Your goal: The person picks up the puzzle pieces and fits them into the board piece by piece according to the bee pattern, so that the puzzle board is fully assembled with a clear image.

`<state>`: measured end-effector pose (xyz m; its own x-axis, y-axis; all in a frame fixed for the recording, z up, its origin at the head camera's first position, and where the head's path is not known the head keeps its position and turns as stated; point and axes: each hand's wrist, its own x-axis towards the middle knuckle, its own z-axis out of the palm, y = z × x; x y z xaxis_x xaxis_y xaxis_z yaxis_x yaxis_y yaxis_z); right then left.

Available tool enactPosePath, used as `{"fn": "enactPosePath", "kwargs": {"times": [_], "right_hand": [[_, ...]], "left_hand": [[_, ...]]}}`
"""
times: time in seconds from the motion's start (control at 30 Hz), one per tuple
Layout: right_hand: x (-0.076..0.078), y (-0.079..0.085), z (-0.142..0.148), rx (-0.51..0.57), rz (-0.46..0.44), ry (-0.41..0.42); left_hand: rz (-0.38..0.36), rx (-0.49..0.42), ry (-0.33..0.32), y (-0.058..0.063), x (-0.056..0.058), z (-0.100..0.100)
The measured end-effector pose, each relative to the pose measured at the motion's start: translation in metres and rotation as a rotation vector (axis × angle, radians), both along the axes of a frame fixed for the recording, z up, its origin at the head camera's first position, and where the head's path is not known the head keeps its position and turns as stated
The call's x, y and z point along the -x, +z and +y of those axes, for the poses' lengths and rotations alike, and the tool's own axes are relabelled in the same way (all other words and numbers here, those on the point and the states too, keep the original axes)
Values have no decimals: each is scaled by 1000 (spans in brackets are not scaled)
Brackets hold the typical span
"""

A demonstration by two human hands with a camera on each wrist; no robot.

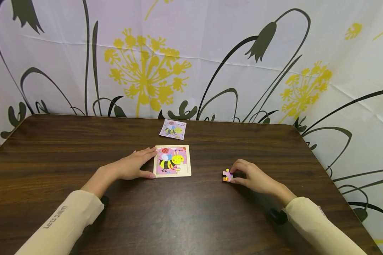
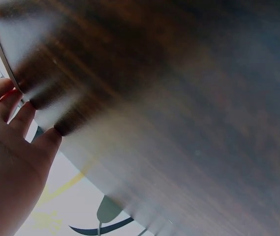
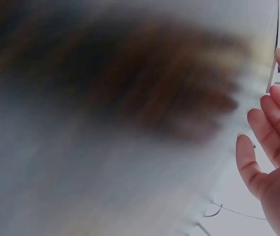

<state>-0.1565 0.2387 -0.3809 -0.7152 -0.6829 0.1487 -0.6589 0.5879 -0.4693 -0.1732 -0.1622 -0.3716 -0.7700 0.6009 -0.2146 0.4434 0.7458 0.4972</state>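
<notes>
A square wooden jigsaw puzzle (image 1: 171, 161) with a bee picture lies flat on the table; bare wood shows at its lower right. My left hand (image 1: 134, 165) touches the left side of its frame, index finger near the upper corner and thumb at the lower one. In the left wrist view the left hand (image 2: 12, 147) has fairly straight fingers. Farther right, my right hand (image 1: 253, 176) pinches a pink puzzle piece (image 1: 227, 175) between thumb and index finger, at table level. The right wrist view shows the right hand's other fingers (image 3: 265, 132) loosely bent, with the piece out of sight.
Behind the puzzle lies a paper picture card (image 1: 173, 129) with the same bee. The dark wooden table (image 1: 185, 212) ends at a flower-printed curtain (image 1: 210, 53). Dark wrist straps show partly under both sleeves.
</notes>
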Motion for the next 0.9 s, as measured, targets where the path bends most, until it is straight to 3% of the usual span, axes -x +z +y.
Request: {"fn": "enactPosePath", "kwargs": {"times": [0.9], "right_hand": [[26,3,-95,-49,13,72]], "left_hand": [[2,4,3,-2,2,-1]]}}
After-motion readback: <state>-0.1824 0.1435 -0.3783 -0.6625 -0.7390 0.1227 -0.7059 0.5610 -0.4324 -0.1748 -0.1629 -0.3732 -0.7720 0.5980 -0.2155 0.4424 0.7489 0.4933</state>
